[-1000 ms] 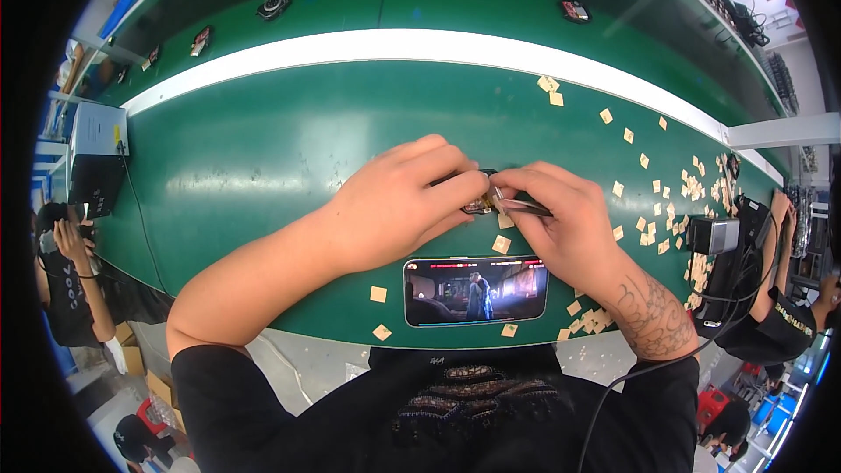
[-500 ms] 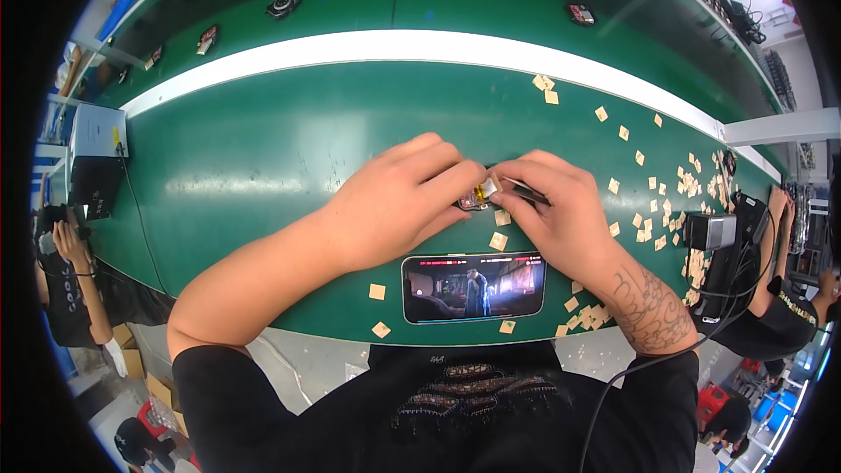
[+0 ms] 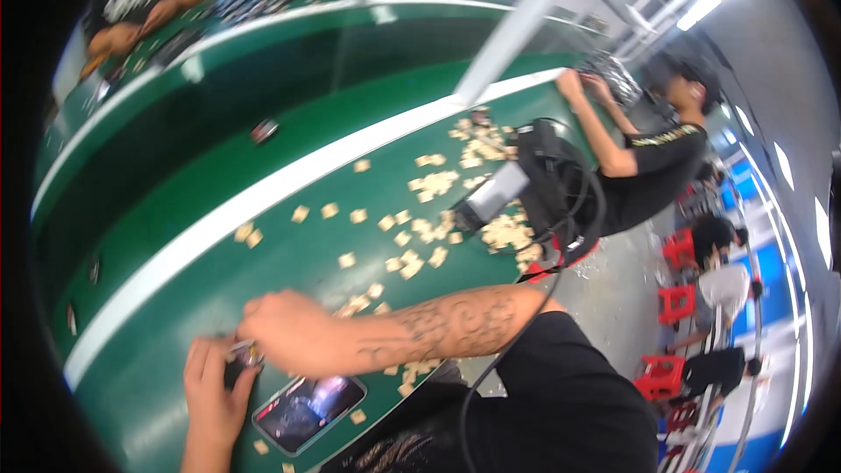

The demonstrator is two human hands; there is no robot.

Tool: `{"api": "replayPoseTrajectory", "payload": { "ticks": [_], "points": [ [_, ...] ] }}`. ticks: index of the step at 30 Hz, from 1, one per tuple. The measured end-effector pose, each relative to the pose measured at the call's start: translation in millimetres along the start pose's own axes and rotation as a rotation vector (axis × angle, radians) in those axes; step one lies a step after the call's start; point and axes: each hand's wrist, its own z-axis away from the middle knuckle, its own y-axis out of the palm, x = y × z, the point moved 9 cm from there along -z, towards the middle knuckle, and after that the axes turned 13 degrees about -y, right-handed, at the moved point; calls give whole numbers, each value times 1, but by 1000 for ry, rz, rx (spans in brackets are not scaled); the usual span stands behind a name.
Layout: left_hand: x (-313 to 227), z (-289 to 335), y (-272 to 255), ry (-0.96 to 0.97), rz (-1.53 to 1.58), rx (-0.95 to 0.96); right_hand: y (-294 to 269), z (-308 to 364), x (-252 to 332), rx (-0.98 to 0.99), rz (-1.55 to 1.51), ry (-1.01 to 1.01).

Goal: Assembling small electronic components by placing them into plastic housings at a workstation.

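At the lower left, my left hand (image 3: 208,378) grips a small electronic device (image 3: 250,354) between thumb and fingers, a dark piece with a light, shiny top. My right hand (image 3: 289,329) is closed right beside it, knuckles up; what its fingers hold is hidden behind the hand. A phone (image 3: 308,413) with a dark video scene on its screen lies on the green table just below my hands. Small tan square pieces (image 3: 357,417) lie around the phone and to the right of my right hand.
Many more tan squares (image 3: 434,182) spread toward the right end of the table (image 3: 201,298). A grey-and-black box (image 3: 495,195) and a dark bag-like object with cables (image 3: 552,166) stand there. A co-worker (image 3: 653,166) sits beyond. A white ledge (image 3: 289,184) runs behind.
My view has swung to the right and tilted, so my hands now appear at the lower left. Both hands stay together at the device. The dark slim tool in my right hand no longer shows.
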Motion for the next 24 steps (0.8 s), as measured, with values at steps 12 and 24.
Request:
{"api": "replayPoseTrajectory", "payload": {
  "ticks": [12, 24],
  "points": [
    [4, 8, 3, -14, -87, -12, -6, -3, -2, -75, -65, -49],
    [-18, -6, 2, 85, -2, -39, -32, 14, -25, -94, -406, 62]
  ]
}}
